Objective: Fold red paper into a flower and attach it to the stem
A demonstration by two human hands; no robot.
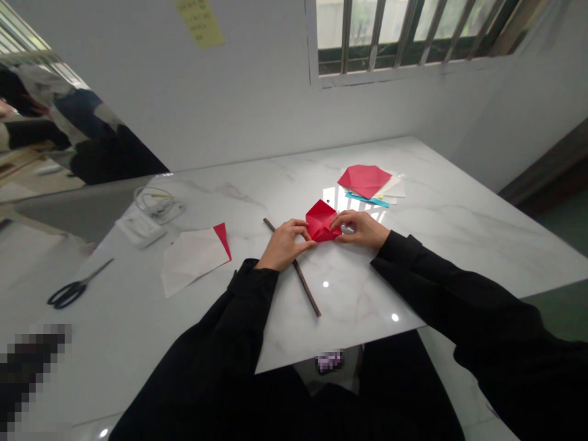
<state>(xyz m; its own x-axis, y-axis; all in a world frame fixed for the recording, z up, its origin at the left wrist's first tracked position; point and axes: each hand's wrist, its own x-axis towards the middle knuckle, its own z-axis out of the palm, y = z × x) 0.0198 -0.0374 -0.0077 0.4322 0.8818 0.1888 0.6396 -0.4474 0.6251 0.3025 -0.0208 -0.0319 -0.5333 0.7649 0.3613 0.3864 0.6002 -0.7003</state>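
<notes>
A small red paper envelope (321, 215), its pointed flap raised at the far side, lies on the white marbled table between both hands. My left hand (288, 244) pinches its near left corner, thumb and fingers together. At the right edge, my right hand (361, 229) grips the folded paper with thumb and fingertips. Under my left wrist runs a thin dark brown stick (307, 289), lying slantwise on the tabletop. Behind my right hand rests a pile topped by a red envelope (365, 180), with white and blue paper beneath it.
Left of my hands lie white paper sheets (195, 257) with a red corner piece (223, 241). Farther left are black-handled scissors (76, 291) and a white power strip (141, 228) with a coiled cable. A wall (257, 110) with a barred window borders the table's back edge (413, 137).
</notes>
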